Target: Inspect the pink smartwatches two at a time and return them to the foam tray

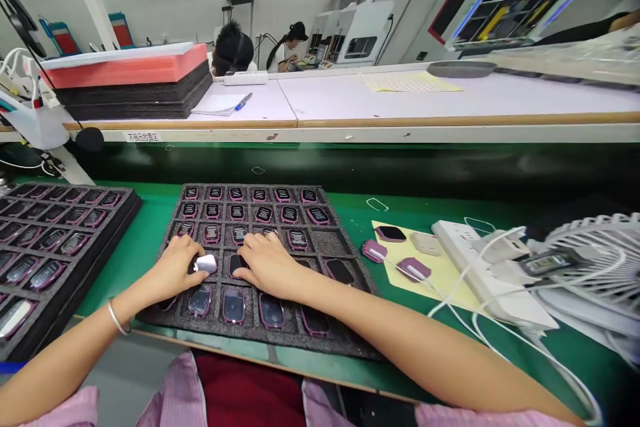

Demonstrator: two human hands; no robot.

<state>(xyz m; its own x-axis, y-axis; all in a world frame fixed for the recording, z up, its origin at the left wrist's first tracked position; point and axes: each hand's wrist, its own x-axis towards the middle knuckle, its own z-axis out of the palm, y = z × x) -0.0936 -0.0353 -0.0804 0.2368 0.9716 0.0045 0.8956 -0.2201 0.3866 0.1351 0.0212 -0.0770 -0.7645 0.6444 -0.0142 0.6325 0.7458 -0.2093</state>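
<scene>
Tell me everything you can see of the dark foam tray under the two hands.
The tray is a dark, speckled foam slab lying flat on the green mat. A grid of square pockets covers it. Most hold pink-rimmed watch bodies, and a few on its right side look empty. The left hand and the right hand both rest on its middle rows, the left pinching a pale piece.

Two hands [175, 271], two trays [331, 242], one fan [595, 255]
</scene>
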